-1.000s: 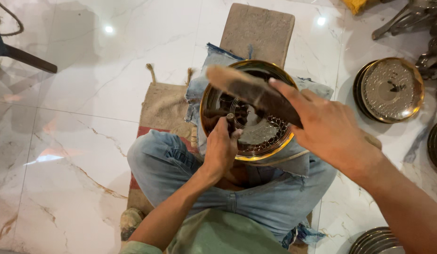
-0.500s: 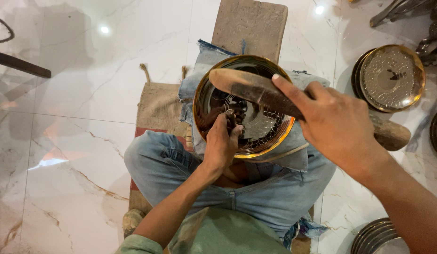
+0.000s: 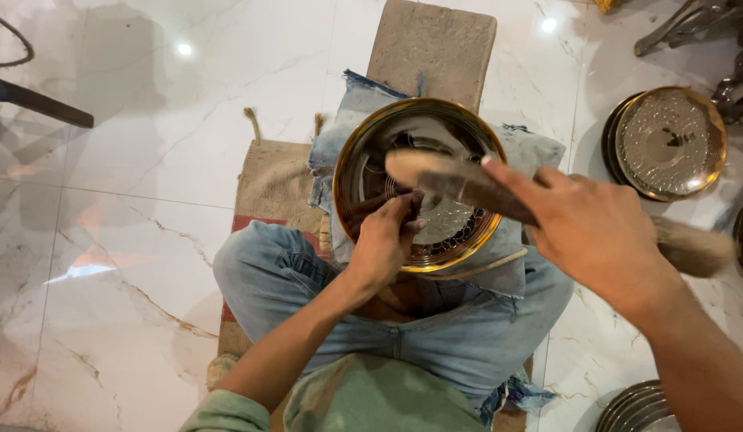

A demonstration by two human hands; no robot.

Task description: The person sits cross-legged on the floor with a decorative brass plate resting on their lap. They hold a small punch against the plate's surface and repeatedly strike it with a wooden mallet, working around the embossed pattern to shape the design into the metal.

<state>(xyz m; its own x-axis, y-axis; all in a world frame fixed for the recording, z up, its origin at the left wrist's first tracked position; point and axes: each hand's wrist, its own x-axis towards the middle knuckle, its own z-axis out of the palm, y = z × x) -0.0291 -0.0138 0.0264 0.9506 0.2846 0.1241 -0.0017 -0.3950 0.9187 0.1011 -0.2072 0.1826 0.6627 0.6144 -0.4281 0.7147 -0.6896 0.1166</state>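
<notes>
The left hand (image 3: 385, 244) is curled tight, arm bent, reaching forward. The right hand (image 3: 597, 232) is raised higher, fingers (image 3: 519, 182) wrapped shut, arm stretched across

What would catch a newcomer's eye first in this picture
A shiny brass plate with a patterned centre sits on the person's lap, mid-frame. The right hand holds a wooden mallet across it, while the left hand pinches a small tool, too hidden to identify, against the plate's face. To the right, more patterned plates rest on the marble floor.

Glossy white marble floor (image 3: 147, 160) with brown veins, ceiling-light reflections, dark chair leg (image 3: 35, 102)
</notes>
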